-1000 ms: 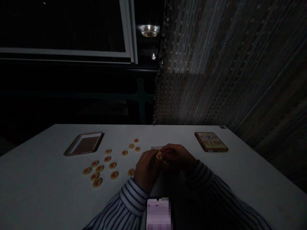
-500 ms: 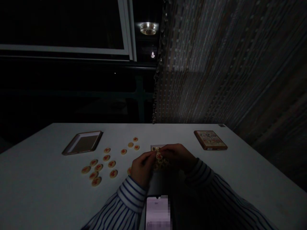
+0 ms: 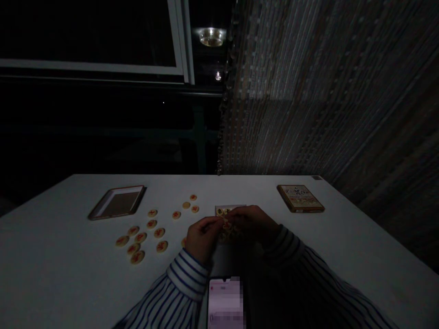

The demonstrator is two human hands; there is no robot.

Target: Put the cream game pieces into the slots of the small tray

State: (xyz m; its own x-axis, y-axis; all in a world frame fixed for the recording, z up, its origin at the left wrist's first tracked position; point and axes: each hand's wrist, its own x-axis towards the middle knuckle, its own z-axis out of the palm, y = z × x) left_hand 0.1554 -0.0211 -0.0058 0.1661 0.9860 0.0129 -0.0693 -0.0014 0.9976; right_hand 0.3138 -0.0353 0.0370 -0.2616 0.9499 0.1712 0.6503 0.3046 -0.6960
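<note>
The scene is dim. My left hand [image 3: 202, 237] and my right hand [image 3: 254, 222] meet over a small box of round pieces [image 3: 226, 211] at the middle of the white table [image 3: 61, 283]. Both hands have their fingers pinched together around a round yellow piece with a red mark [image 3: 227, 224]. Which hand bears it I cannot make out. Several more round yellow pieces with red marks [image 3: 142, 237] lie spread on the table left of my left hand. Both arms wear striped sleeves.
An open shallow tray, perhaps a box lid [image 3: 118, 202], lies at the back left. A printed flat box [image 3: 300, 198] lies at the back right. A lit phone [image 3: 224, 302] is near the front edge. A beaded curtain [image 3: 325, 91] hangs behind the table.
The hands have sunk slightly toward the small box, still pinched together on the piece. The view has tilted a little. The pieces on the table have not moved.
</note>
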